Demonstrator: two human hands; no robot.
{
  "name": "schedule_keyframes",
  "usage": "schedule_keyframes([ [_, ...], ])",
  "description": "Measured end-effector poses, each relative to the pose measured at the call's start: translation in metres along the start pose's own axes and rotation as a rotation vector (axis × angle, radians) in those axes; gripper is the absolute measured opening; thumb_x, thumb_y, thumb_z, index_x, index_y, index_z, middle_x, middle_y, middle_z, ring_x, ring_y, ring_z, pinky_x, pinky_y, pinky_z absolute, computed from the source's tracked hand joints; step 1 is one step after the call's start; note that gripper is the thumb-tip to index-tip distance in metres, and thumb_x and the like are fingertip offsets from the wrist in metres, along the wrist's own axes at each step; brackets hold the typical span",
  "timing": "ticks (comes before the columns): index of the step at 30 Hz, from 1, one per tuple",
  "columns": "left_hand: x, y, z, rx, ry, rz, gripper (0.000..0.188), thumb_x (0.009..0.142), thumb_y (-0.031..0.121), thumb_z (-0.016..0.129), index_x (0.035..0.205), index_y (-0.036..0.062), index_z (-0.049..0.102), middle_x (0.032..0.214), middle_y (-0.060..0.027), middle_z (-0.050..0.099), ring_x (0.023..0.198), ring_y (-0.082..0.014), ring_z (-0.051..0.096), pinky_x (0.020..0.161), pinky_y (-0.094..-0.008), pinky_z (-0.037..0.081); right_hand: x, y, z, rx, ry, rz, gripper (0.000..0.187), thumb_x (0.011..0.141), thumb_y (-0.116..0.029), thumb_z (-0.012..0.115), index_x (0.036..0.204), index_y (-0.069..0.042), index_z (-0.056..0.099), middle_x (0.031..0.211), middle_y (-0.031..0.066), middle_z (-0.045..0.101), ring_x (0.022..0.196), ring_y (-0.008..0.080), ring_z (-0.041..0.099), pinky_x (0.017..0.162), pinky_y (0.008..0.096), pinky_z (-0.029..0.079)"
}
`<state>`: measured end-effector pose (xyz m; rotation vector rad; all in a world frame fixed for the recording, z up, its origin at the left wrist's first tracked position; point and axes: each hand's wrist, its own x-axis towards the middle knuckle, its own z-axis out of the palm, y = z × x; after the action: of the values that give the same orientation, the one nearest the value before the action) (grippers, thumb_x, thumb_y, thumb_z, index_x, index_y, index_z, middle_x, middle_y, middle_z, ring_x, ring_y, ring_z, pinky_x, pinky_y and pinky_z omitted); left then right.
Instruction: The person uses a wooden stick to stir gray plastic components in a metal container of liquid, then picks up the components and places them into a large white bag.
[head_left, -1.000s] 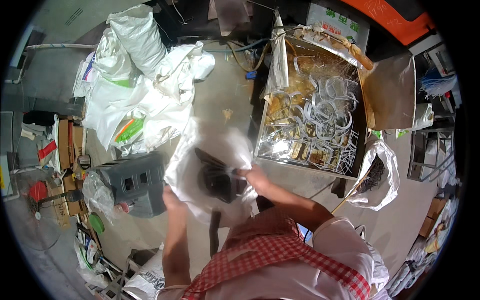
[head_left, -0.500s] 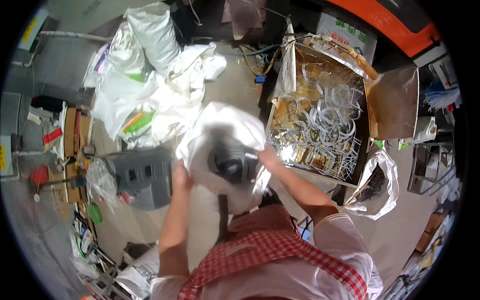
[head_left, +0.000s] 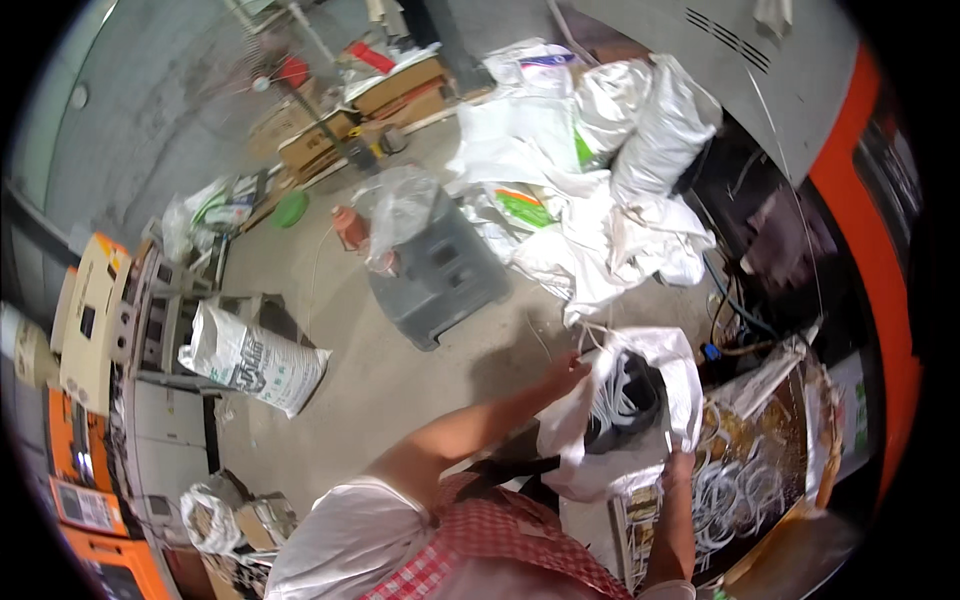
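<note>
A white woven sack (head_left: 680, 375) stands in front of me, its mouth spread wide. Inside it lie dark grey pieces (head_left: 635, 400) and some pale curved strips; their exact kind is hard to tell. My left hand (head_left: 568, 373) is closed at the sack's left rim, where fabric ends stick up. On the right, my right hand (head_left: 680, 465) grips the near right rim. Close beside that hand is a low bin of loose curved white strips (head_left: 740, 490), partly behind my forearm.
A grey plastic bin (head_left: 440, 275) with clear film on it sits beyond my left arm. White sacks (head_left: 640, 230) are heaped at the far side. A full printed sack (head_left: 255, 360) lies left, near a green lid (head_left: 290, 208). An orange machine (head_left: 850, 220) borders the right.
My view has swung to the left, so surroundings appear shifted right. The sack's mouth now faces up more openly, showing its contents. Both hands stay at its rim.
</note>
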<state>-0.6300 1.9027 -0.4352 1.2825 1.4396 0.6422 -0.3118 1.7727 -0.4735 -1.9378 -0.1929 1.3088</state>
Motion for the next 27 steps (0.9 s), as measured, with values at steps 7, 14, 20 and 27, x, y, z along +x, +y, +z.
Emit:
schedule_keyframes([
  [7,-0.1,-0.191,-0.134,0.366,-0.125,0.19,0.023,0.08,0.023,0.051,0.087,0.0011,0.055,0.084,-0.0174,0.057,0.078,-0.0293,0.055,0.067,-0.0402,0.042,-0.033,0.03,-0.003,-0.166,0.077,-0.58,0.049,0.073,-0.008,0.065,0.114,0.003,0.041,0.115,0.0163,0.046,0.103,0.019,0.046,0.084,0.033,0.04],
  [14,-0.301,-0.256,-0.35,0.733,-0.166,-0.235,0.031,0.082,0.031,0.045,0.098,0.0068,0.058,0.106,-0.0138,0.055,0.098,-0.0322,0.052,0.083,-0.0411,0.042,-0.13,0.051,0.019,-0.928,1.135,-0.341,0.066,0.073,-0.056,0.055,0.109,-0.002,0.044,0.099,0.0217,0.054,0.086,0.0337,0.058,0.071,0.0403,0.048],
  [20,-0.408,-0.303,-0.458,0.476,0.14,-0.605,0.034,0.08,0.031,0.044,0.092,0.0037,0.059,0.103,-0.0159,0.056,0.098,-0.0325,0.051,0.084,-0.0419,0.04,-0.176,0.116,0.11,-0.963,1.544,-0.253,0.05,0.074,-0.056,0.052,0.091,-0.009,0.048,0.084,0.0135,0.059,0.068,0.0274,0.061,0.057,0.0402,0.048],
  [27,-0.42,-0.368,-0.501,0.217,0.263,-0.657,0.036,0.079,0.032,0.048,0.1,0.0046,0.059,0.106,-0.0139,0.056,0.098,-0.0299,0.053,0.083,-0.0388,0.042,-0.232,0.127,0.31,-1.037,0.857,-0.669,0.042,0.076,-0.032,0.06,0.108,-0.007,0.046,0.103,0.0135,0.053,0.095,0.032,0.051,0.081,0.0414,0.04],
])
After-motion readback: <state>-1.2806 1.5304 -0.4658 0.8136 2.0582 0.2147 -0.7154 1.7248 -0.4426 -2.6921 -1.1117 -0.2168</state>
